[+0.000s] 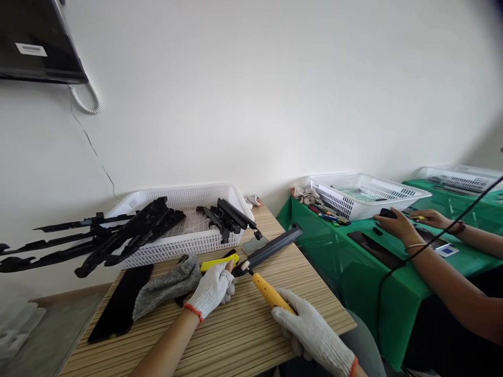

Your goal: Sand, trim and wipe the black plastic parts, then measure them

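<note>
My left hand (214,288), in a white knit glove with an orange cuff, is closed around the near end of a long dark plastic strip (275,246). The strip slants away over the wooden table. My right hand (308,327), gloved the same way, grips a yellow-handled tool (271,292); its pale tip meets the strip close to my left fingers, and its exact kind is unclear. A yellow utility knife (210,263) lies just beyond my left hand. Beside that hand is a crumpled grey cloth (171,283).
A white basket (188,191) holds several black plastic parts (149,230), some jutting far left. A black flat piece (121,303) lies at the table's left. To the right, a co-worker's hands (398,225) work at a green-covered table (365,277) with another white basket (404,196). A black cable (444,228) hangs there.
</note>
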Available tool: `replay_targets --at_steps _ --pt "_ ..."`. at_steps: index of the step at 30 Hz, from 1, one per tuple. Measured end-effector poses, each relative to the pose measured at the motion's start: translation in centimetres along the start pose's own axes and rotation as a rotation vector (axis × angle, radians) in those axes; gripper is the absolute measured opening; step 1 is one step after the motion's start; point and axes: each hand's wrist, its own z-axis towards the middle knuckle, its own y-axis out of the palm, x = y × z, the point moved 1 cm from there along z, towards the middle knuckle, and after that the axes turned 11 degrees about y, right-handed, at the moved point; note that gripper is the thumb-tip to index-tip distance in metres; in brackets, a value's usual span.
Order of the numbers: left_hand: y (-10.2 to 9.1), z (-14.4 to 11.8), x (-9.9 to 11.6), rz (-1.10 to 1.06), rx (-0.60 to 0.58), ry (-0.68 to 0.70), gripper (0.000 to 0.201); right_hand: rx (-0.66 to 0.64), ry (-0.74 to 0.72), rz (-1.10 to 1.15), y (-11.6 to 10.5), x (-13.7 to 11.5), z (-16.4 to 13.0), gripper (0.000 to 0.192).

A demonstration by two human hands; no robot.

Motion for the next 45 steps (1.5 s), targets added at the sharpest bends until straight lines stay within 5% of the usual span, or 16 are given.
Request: replay_targets --at_steps 12,28,45 --pt "0.0 0.2 -0.1 -0.113 -0.041 -0.100 0.054 -0.018 0.118 0.002 -1.0 0.5 1.0 0.059" --pt "-0.2 1.1 -2.4 -0.199 -0.061 -0.114 0.057 0.282 0.139 0.167 -6.5 -0.4 2.5 0.041" --pt "0.0 0.1 -0.4 -0.150 -0.028 -0.051 0.061 0.377 0.112 0.433 -9.0 -0.2 5.9 0.034"
